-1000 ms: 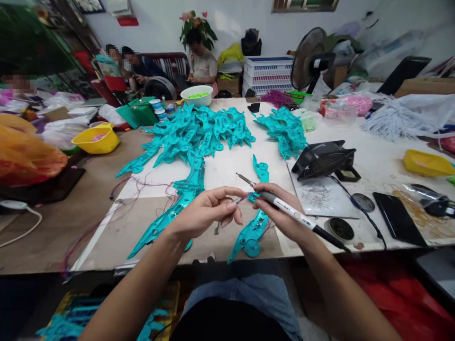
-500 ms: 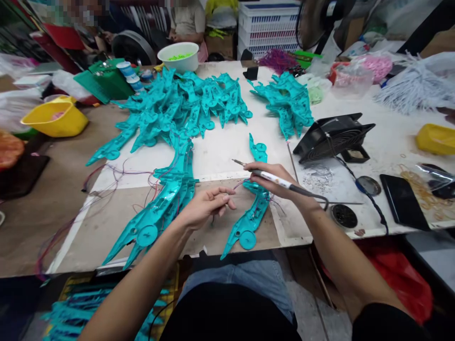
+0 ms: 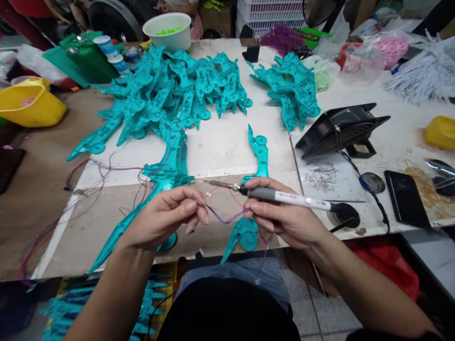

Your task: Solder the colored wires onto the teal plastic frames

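Note:
My right hand [image 3: 280, 213] grips a soldering iron [image 3: 289, 198] whose metal tip points left, and pinches red and blue wires [image 3: 227, 221] between thumb and finger. My left hand [image 3: 170, 215] is closed in a pinch on the other end of those wires, so a short length spans between both hands. Beneath my right hand lies a single teal plastic part [image 3: 259, 154], partly hidden by it. To the left, a small stack of teal parts [image 3: 174, 154] with loose wires lies partly behind my left hand.
Heaps of teal parts [image 3: 199, 87] cover the back of the table. On the right are a black fan [image 3: 337, 130], a phone [image 3: 407, 196] and a solder tin [image 3: 372, 182]. A white bowl [image 3: 168, 31] and a yellow scoop [image 3: 31, 104] stand farther left.
My left hand has closed on the wire ends and moved left. My right hand has come lower, lifting the wires with the iron turned level. The view has shifted slightly.

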Tool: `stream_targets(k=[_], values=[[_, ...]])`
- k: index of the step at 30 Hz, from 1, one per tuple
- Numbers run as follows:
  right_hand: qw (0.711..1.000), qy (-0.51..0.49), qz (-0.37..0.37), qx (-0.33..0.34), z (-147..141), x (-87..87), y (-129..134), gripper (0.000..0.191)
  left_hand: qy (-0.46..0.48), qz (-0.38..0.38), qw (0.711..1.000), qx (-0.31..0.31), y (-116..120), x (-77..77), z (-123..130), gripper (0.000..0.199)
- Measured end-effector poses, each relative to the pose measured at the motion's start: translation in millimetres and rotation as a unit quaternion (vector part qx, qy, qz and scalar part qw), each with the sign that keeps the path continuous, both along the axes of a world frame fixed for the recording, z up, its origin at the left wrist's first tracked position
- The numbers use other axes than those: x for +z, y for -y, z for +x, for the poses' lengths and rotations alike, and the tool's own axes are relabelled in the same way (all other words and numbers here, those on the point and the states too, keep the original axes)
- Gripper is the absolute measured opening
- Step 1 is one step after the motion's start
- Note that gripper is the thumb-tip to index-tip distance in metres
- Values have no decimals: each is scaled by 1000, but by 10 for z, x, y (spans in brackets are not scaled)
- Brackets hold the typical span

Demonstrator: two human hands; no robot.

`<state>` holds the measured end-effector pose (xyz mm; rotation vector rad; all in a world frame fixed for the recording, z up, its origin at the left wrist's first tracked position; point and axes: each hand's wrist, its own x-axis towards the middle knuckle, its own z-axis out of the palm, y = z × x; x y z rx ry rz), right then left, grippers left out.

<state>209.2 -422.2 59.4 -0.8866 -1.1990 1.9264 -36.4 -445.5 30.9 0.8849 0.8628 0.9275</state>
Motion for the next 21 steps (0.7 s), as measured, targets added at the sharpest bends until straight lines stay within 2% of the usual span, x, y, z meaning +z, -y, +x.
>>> stream_targets(k=[2,3,5,7,10,12,13,15,16,18,21], values=[[998,56,25,-8,66,104,126,28,26,-22,999,-24,27,-17,-3,16],[992,108,61,-22,133,164,156,26,33,-32,998,-39,36,-31,3,16],[955,231,176,-52,292,256,111,24,37,-46,996,-61,32,-77,49,16],[885,333,320,-57,422,258,-97,21,35,-59,996,-65,-11,-146,150,17],[762,412,500,-23,469,67,-655,22,26,-89,995,-43,-145,-282,381,23],[696,456,554,15,410,-140,-1059,24,26,-102,994,-21,-257,-388,544,26],[680,464,567,41,369,-248,-1222,25,29,-105,994,-11,-312,-443,616,28],[671,457,581,61,297,-444,-1399,25,39,-112,993,5,-407,-548,729,30],[679,444,583,45,274,-524,-1397,26,45,-117,992,12,-444,-594,768,30],[715,409,565,-34,263,-644,-1227,27,54,-130,990,25,-491,-661,817,30],[786,359,481,-146,289,-760,-753,27,69,-142,987,36,-508,-701,845,28]])
